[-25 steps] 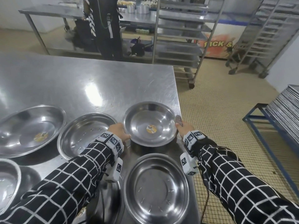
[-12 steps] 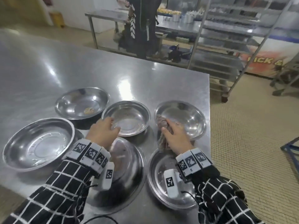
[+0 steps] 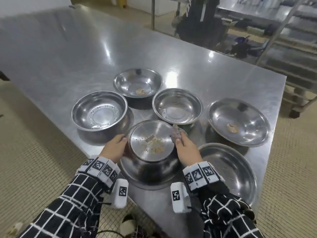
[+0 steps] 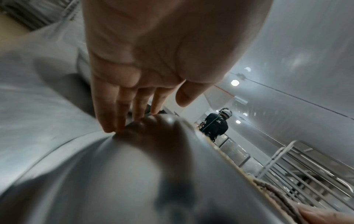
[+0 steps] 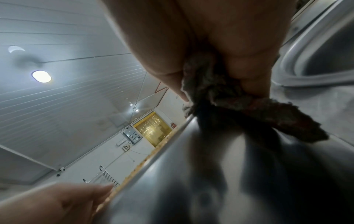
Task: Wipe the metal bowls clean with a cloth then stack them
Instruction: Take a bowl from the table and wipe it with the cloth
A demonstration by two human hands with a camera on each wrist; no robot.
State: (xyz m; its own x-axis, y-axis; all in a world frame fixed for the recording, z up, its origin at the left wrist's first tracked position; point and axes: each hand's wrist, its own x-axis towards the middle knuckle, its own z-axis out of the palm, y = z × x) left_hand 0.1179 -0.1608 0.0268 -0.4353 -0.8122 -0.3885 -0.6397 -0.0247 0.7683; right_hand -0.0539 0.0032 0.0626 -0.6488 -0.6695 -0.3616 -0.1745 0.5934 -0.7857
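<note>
Between the two hands, the upturned bowl (image 3: 151,148) is polished metal, its flat base glossy but flecked with dried tan residue and a scrap of barcode label (image 3: 150,138). Pinched in the right hand (image 3: 187,152), the cloth (image 3: 176,134) is a coarse, frayed, matt grey-brown rag. Beyond the grip, five more bowls show the same mirror-bright steel; the two at the far left (image 3: 138,83) and far right (image 3: 239,121) carry patches of torn paper sticker. The table (image 3: 68,54) under them is brushed stainless steel, smooth and reflective. Both sleeves (image 3: 68,208) are soft woven check fabric.
</note>
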